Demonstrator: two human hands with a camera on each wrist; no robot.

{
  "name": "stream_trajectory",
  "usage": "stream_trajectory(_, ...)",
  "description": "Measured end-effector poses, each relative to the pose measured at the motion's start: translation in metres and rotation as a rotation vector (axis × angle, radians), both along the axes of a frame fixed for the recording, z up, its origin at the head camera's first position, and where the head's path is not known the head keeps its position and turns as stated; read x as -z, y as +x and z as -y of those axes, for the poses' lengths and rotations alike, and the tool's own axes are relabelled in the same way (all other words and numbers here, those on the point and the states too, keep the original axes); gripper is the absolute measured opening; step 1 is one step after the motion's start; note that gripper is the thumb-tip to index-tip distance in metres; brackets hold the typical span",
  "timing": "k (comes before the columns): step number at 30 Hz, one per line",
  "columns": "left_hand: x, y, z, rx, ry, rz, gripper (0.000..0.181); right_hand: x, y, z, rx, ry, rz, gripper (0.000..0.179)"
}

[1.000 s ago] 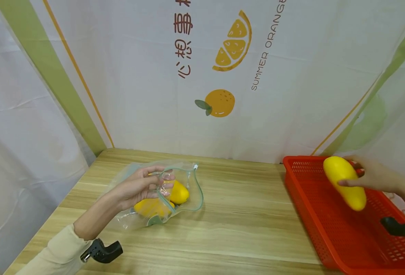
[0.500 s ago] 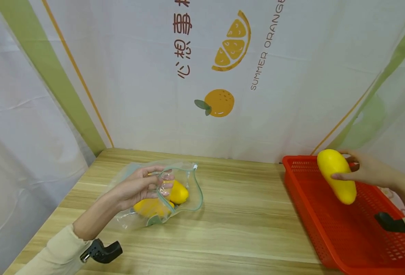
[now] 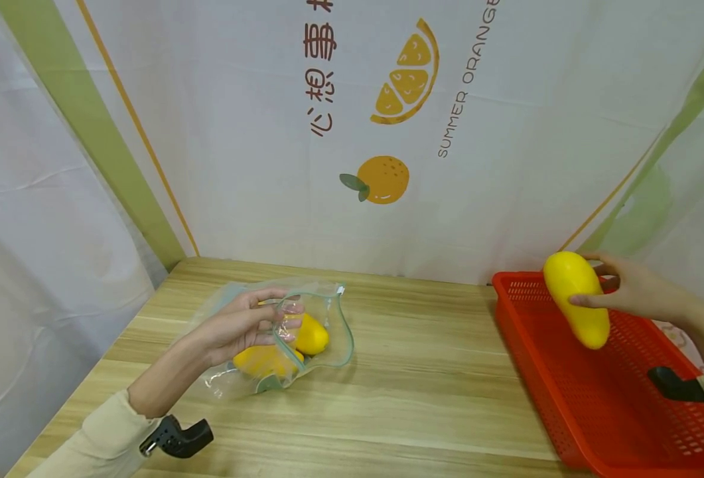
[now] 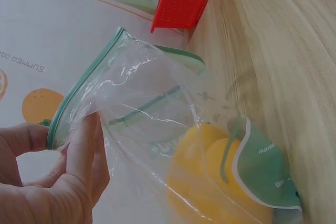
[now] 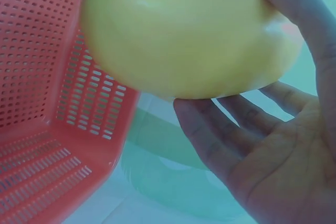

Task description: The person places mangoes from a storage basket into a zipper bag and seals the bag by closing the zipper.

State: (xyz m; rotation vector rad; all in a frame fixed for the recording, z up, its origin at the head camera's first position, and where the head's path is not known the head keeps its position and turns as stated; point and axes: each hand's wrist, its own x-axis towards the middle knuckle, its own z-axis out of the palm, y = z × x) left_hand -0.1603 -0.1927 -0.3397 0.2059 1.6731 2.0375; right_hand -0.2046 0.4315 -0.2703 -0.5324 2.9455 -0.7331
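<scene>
My left hand (image 3: 235, 330) grips the rim of a clear zip bag (image 4: 142, 77) with a green seal, keeping its mouth spread on the table's left side. Two yellow mangoes (image 3: 311, 334) lie inside the bag, partly covered by that hand. On the right, my right hand (image 3: 644, 289) holds another yellow mango (image 3: 572, 295) between thumb and fingers, raised over the far part of a red plastic basket (image 3: 533, 385). The right wrist view shows the mango (image 5: 184, 35) pinched from both sides, with the palm apart from it.
A wood-grain table (image 3: 423, 372) stretches between bag and basket. Behind it hangs a white curtain (image 3: 256, 219) printed with oranges and lettering. Black camera mounts (image 3: 178, 437) sit at both wrists. The basket's perforated walls stand along the table's right side.
My right hand has lifted the mango higher and carried it somewhat left above the basket, slowing lately. The left hand and bag stay in place.
</scene>
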Motion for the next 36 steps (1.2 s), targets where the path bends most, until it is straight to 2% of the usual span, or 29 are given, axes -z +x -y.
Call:
stream_trajectory(7, 0.002, -0.002, 0.001, 0.003, 0.008, -0.002, 0.067, -0.005, 0.001, 0.009, -0.016, -0.032, -0.011, 0.079)
stream_trajectory(16, 0.002, -0.002, 0.0, 0.008, 0.008, -0.004, 0.067, -0.011, -0.002, 0.021, 0.003, -0.031, -0.017, 0.079)
stream_trajectory(23, 0.002, -0.003, 0.0, 0.008, 0.012, -0.007, 0.066, -0.013, -0.007, 0.034, -0.022, -0.069, 0.006, 0.077)
stream_trajectory(31, 0.001, -0.002, 0.002, 0.027, -0.004, -0.045, 0.066, -0.014, -0.009, 0.047, -0.038, -0.085, 0.017, 0.077)
stream_trajectory(36, 0.001, -0.003, 0.002, 0.023, -0.001, -0.037, 0.066, -0.015, -0.009, 0.054, -0.038, -0.09, 0.019, 0.078)
